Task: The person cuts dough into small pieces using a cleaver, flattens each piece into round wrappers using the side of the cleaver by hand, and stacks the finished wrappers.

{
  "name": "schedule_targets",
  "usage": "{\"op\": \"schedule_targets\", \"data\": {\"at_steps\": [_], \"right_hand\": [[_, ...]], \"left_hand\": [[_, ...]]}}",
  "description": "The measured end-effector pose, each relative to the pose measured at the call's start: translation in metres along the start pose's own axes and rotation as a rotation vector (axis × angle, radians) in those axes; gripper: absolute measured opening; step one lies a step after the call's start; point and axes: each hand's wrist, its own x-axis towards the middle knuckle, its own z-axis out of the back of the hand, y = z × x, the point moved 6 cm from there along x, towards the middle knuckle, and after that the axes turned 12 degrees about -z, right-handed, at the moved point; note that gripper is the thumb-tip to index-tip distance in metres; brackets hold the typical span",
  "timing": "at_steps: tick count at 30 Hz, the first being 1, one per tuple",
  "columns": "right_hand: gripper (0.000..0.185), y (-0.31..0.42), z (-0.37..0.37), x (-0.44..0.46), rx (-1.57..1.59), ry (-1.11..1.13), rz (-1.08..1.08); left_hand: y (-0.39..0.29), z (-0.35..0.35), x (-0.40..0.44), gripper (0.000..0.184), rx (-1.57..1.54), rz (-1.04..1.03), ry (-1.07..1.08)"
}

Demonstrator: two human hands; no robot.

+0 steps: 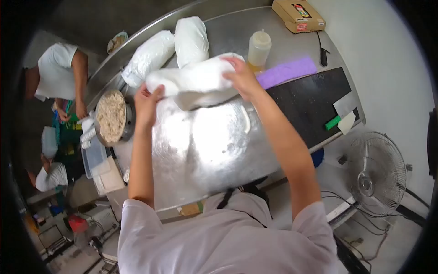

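Note:
Both my hands grip the ends of a white, plastic-wrapped bundle [203, 84], held over the metal table [205, 150]; blur hides its contents. My left hand [148, 102] closes on its left end, thumb toward me. At the right end my right hand [242, 77] has its fingers over the top. Just behind lie two similar white wrapped packages [191, 41], touching or nearly touching the held one. A short white strip [247, 119] rests on the table below my right hand.
A bowl of pale crumbly food [111, 118] stands at left. A squeeze bottle [259, 48], purple cloth [287, 72], black board [310, 105], scraper [345, 106] and green-handled tool [333, 122] sit right. A cardboard box [299, 16] is behind; a fan [374, 173] stands right. Other people work at left.

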Motion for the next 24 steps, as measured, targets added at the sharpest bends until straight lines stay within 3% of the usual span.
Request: {"op": "schedule_targets", "data": {"at_steps": [3, 5, 7, 9, 10, 11, 13, 15, 17, 19, 21, 22, 24], "right_hand": [[0.064, 0.063, -0.046, 0.106, -0.145, -0.013, 0.245], [0.077, 0.107, -0.073, 0.123, -0.435, -0.389, 0.143], [0.081, 0.104, -0.086, 0.134, -0.27, -0.313, 0.082], [0.083, 0.093, -0.091, 0.121, -0.032, -0.1, 0.001], [0.08, 0.079, -0.089, 0.088, 0.049, 0.036, -0.035], [0.072, 0.065, -0.077, 0.059, 0.022, 0.099, -0.059], [0.059, 0.025, -0.045, -0.004, 0.038, 0.185, -0.087], [0.051, -0.014, 0.0, -0.072, 0.126, 0.152, -0.132], [0.048, -0.049, 0.061, -0.138, 0.186, -0.042, -0.164], [0.047, -0.087, 0.134, -0.216, 0.226, -0.389, -0.13], [0.042, -0.112, 0.214, -0.292, 0.119, -0.83, -0.048], [0.035, -0.113, 0.255, -0.327, -0.149, -1.105, -0.074], [0.036, -0.104, 0.32, -0.374, -0.504, -1.374, -0.001]], "left_hand": [[0.0, 0.05, 0.089, 0.023, -0.067, -0.065, -0.19], [0.022, 0.099, 0.142, 0.025, -0.093, -0.067, -0.301], [0.069, 0.152, 0.185, 0.031, -0.171, 0.013, -0.372], [0.133, 0.198, 0.214, 0.044, 0.049, 0.269, -0.391], [0.122, 0.188, 0.204, 0.061, 0.311, 0.312, -0.416], [0.124, 0.185, 0.203, 0.061, 0.312, 0.325, -0.406], [0.096, 0.184, 0.201, 0.075, 1.128, 0.062, -0.483], [0.015, 0.106, 0.147, 0.079, 1.355, 0.033, -0.546], [0.023, 0.1, 0.144, 0.075, 1.375, -0.402, -0.481], [-0.004, 0.025, 0.093, 0.068, 1.118, -0.697, -0.506], [-0.037, -0.078, 0.022, 0.062, 1.025, -0.839, -0.484], [-0.024, -0.119, -0.004, 0.062, 0.944, -0.865, -0.387], [0.016, -0.209, -0.059, 0.053, 0.623, -0.822, -0.109]]}}
